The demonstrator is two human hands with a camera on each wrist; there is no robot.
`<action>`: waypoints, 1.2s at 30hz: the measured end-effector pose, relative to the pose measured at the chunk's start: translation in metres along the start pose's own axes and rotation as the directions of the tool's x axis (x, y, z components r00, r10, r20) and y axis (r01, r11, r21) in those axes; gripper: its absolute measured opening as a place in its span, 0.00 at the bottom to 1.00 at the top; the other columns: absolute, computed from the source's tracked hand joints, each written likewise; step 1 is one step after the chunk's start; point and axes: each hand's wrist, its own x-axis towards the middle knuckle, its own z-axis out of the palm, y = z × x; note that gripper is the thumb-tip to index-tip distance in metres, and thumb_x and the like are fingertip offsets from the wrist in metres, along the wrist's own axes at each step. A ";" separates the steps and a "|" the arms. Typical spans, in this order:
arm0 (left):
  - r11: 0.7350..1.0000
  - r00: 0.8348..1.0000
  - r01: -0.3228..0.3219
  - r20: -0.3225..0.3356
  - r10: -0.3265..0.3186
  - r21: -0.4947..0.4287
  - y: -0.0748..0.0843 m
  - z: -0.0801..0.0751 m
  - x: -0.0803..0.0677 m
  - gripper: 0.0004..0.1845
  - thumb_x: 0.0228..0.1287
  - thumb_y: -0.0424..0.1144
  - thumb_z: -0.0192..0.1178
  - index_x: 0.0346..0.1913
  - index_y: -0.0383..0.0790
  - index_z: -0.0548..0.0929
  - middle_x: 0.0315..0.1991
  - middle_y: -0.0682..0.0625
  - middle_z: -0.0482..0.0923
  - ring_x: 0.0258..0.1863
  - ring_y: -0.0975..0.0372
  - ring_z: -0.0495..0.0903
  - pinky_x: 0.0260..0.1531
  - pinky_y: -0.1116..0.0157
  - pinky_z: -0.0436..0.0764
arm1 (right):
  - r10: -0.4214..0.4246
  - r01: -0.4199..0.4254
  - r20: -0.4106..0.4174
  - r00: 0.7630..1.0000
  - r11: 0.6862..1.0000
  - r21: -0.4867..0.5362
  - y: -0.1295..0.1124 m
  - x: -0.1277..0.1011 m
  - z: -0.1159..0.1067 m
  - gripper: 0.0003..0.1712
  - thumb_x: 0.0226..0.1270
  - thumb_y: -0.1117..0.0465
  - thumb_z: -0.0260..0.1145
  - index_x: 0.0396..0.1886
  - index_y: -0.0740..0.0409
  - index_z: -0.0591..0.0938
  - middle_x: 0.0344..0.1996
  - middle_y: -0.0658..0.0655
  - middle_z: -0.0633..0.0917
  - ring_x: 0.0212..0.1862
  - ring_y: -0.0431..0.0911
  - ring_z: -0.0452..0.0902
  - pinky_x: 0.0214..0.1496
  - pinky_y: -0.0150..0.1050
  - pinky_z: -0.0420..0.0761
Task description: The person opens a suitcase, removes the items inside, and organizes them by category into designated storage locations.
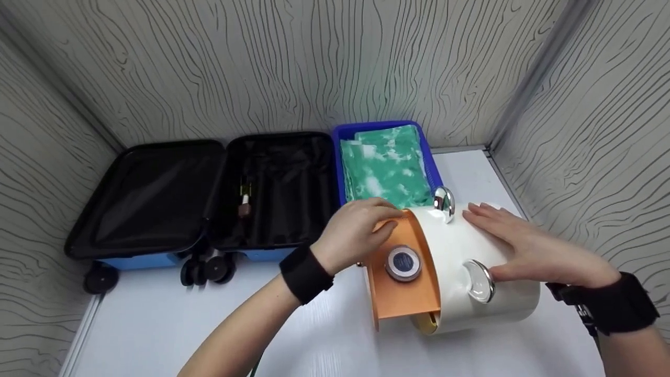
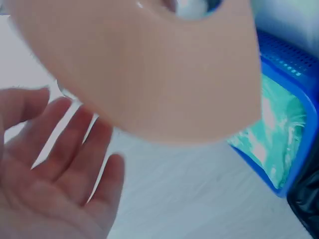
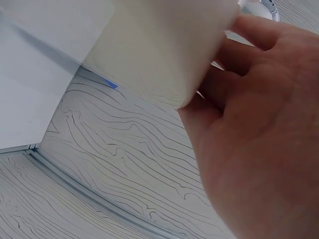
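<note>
A white rounded case lies on its side on the white table, its orange front panel facing me. On the panel sits a round silver-rimmed blue disc. Two silver knobs stick out of the white shell. My left hand touches the panel's upper left edge; in the left wrist view the left hand shows straight fingers beside the orange panel. My right hand lies flat on the white shell; the right wrist view shows the right hand against the white case.
An open black suitcase with a blue shell lies at the back left, a small bottle in its right half. A blue basket holding green cloth stands just behind the case. Wood-grain walls close in on three sides.
</note>
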 end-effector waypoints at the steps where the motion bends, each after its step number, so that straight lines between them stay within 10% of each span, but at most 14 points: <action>1: 1.000 0.998 0.008 -0.056 -0.009 -0.021 -0.004 -0.001 -0.008 0.13 0.75 0.39 0.61 0.56 0.46 0.89 0.51 0.53 0.85 0.50 0.64 0.83 0.56 0.63 0.78 | -0.001 0.001 -0.001 1.000 1.000 0.003 0.000 0.000 0.001 0.62 0.49 0.49 0.80 0.83 0.46 0.58 0.81 0.58 0.56 0.80 0.64 0.45 0.73 0.71 0.50; 8: 0.974 0.969 0.153 -0.167 -0.182 -0.170 -0.028 0.011 -0.064 0.12 0.72 0.38 0.64 0.55 0.45 0.88 0.51 0.55 0.83 0.46 0.64 0.82 0.44 0.64 0.81 | -0.013 0.012 -0.010 1.000 0.999 -0.032 -0.002 -0.003 0.005 0.64 0.46 0.54 0.79 0.83 0.51 0.57 0.81 0.63 0.54 0.80 0.65 0.43 0.80 0.45 0.37; 15: 0.924 0.953 0.270 -0.061 -0.296 -0.273 -0.035 0.039 -0.094 0.15 0.70 0.45 0.68 0.56 0.49 0.84 0.52 0.57 0.81 0.51 0.63 0.80 0.48 0.63 0.81 | 0.008 -0.008 -0.004 1.000 0.997 -0.080 -0.003 -0.001 0.007 0.65 0.43 0.56 0.80 0.83 0.55 0.58 0.80 0.63 0.56 0.79 0.66 0.45 0.79 0.59 0.46; 36: 0.923 0.970 0.186 -0.084 -0.227 -0.338 -0.018 0.064 -0.069 0.13 0.69 0.46 0.69 0.51 0.47 0.86 0.42 0.60 0.83 0.43 0.70 0.81 0.39 0.72 0.78 | 0.027 -0.025 0.007 1.000 0.991 -0.134 -0.009 -0.001 0.002 0.65 0.43 0.54 0.81 0.82 0.52 0.59 0.79 0.61 0.59 0.79 0.65 0.49 0.72 0.69 0.56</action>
